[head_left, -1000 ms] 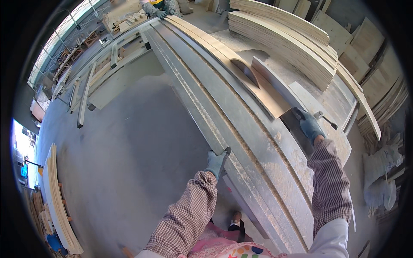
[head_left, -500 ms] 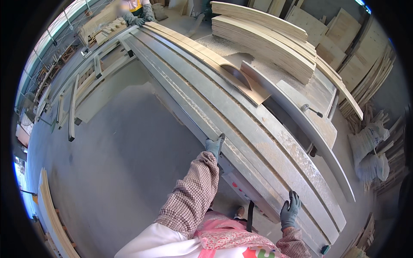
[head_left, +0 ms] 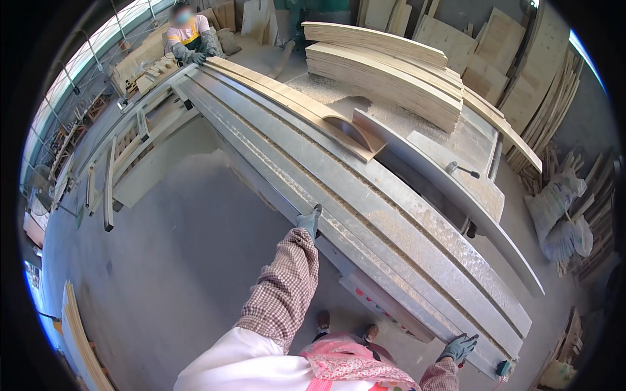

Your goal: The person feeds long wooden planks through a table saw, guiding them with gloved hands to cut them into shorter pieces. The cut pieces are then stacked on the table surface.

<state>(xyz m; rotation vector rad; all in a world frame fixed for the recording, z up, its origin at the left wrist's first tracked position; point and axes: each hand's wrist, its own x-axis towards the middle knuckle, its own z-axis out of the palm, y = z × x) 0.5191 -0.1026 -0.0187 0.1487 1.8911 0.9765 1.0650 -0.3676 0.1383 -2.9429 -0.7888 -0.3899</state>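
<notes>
A grooved grey metal table [head_left: 417, 228] stretches beneath the blue-grey-gloved left hand [head_left: 308, 223] and matching right hand [head_left: 459, 348]. Beyond them stand stacked pale plywood sheets [head_left: 381, 78]; nearer, ahead of the left, lies a long pale wooden board [head_left: 274, 88], a dark half-round saw blade [head_left: 349, 132] at its near end. The left clasps the table's edge; the right rests loosely open, grasping nothing visible.

Your right hand [head_left: 459, 348]: gone from beside fence [head_left: 479, 215], drawn back over metal table [head_left: 417, 225], now resting along its edge near close corner. Board [head_left: 283, 99]: shifted away from you, near end now closer to blade [head_left: 347, 132]. Your view swung: co-worker [head_left: 188, 36] shows more fully, head included; both your shoes [head_left: 371, 333] visible, one before.
</notes>
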